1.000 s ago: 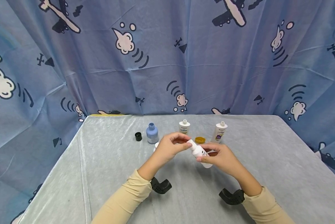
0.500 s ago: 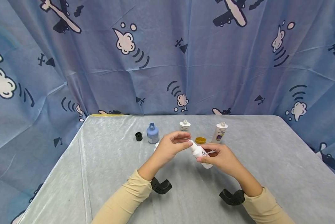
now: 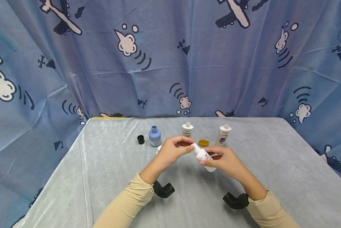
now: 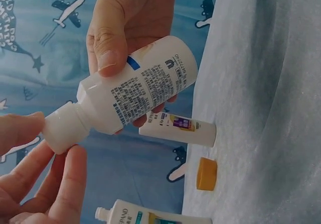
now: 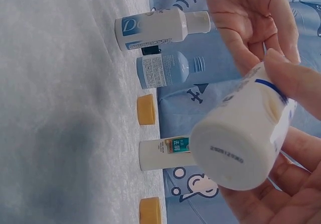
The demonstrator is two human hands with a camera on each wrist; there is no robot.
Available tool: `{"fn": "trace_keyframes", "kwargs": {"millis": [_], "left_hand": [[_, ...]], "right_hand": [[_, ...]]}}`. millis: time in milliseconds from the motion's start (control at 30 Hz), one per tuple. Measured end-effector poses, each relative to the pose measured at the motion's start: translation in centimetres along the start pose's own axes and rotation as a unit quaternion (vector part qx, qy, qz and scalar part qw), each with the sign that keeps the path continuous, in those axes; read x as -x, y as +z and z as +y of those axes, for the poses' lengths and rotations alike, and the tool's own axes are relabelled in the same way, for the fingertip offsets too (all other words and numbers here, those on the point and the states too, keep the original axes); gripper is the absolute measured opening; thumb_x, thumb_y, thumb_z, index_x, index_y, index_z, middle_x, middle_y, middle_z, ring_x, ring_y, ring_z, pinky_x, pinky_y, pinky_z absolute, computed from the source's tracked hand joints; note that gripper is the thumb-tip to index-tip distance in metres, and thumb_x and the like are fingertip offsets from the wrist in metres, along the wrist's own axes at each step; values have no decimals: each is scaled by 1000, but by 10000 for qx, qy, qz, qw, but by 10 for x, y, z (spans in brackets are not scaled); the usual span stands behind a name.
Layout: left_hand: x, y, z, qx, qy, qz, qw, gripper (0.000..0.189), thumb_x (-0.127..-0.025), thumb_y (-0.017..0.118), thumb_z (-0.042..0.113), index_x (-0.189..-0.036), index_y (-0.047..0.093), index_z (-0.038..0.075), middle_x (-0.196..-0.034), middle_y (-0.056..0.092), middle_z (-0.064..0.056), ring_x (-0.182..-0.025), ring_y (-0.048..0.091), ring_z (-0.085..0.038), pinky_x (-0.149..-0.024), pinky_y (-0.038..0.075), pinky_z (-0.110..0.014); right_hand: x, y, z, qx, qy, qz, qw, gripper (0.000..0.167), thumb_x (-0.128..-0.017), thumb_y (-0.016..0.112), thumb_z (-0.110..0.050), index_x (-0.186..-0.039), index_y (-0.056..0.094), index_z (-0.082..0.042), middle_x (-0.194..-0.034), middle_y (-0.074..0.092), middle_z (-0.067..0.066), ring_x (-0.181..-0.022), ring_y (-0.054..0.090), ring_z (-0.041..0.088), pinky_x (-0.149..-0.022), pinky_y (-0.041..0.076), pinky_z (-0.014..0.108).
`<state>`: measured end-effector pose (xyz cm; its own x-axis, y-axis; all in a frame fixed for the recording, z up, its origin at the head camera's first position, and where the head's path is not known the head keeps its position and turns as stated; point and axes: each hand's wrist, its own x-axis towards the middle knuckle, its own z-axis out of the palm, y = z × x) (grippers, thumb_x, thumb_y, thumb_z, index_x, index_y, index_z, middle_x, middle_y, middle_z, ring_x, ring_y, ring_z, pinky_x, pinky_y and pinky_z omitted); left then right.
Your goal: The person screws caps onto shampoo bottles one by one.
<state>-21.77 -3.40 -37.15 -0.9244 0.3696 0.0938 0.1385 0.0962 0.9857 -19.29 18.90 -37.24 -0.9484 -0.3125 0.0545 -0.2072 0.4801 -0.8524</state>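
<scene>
A white bottle with printed text (image 4: 138, 86) is held tilted above the table between both hands. Its white cap (image 4: 65, 128) is on the neck, pinched by the thumb and fingertips of my left hand (image 3: 170, 151). Lower down, my right hand (image 3: 226, 161) grips the bottle's body, thumb on one side and fingers behind. The right wrist view shows the bottle's base (image 5: 233, 156) toward the camera. Whether the cap is loose on the neck, I cannot tell.
Behind the hands stand an uncapped blue bottle (image 3: 155, 136), two uncapped white bottles (image 3: 187, 129) and a capped white bottle (image 5: 155, 28). A black cap (image 3: 140, 139) lies at the left. Two yellow caps (image 5: 146, 109) rest between and beside the bottles. A patterned curtain (image 3: 170, 57) hangs behind.
</scene>
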Motion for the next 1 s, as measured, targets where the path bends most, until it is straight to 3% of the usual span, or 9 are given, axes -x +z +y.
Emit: {"fn": "trace_keyframes", "kwargs": {"millis": [167,333,667,867,1000], "left_hand": [[0,0,0,210,121,-231,9994,30,-92,69,9,-120,68,-1,-125,68,-17,-107,66,-12,-92,54,-27],[2,0,2,298,139,-206,9992,31,-92,70,16,-121,69,5,-127,68,-12,-109,65,-11,-94,53,-28],[1,0,-3,108,-127,131,9998,30,-90,74,22,-116,71,6,-112,73,-9,-94,66,-9,-86,53,-25],[-1,1,-3,293,-10,7,9996,27,-91,72,17,-113,70,0,-106,72,-13,-92,69,-22,-86,56,-27],[-1,1,-3,348,72,-162,9992,30,-92,71,13,-117,68,-2,-113,71,-16,-95,69,-17,-89,56,-26]], "right_hand": [[1,0,2,7,4,7,10000,46,-85,79,-22,-124,68,-1,-120,68,19,-100,67,21,-75,58,24],[1,0,1,-35,-43,11,10000,47,-85,80,-23,-124,68,-1,-120,67,19,-100,66,22,-76,58,25],[1,0,1,-72,-87,-14,9999,46,-85,80,-22,-124,68,0,-120,67,20,-97,68,21,-74,58,25],[2,0,1,-124,-136,-15,9998,46,-84,80,-21,-123,68,0,-119,67,20,-96,68,21,-74,59,25],[2,-1,1,-114,-64,-10,9999,47,-85,80,-22,-124,68,0,-119,67,20,-98,68,22,-74,59,25]]}}
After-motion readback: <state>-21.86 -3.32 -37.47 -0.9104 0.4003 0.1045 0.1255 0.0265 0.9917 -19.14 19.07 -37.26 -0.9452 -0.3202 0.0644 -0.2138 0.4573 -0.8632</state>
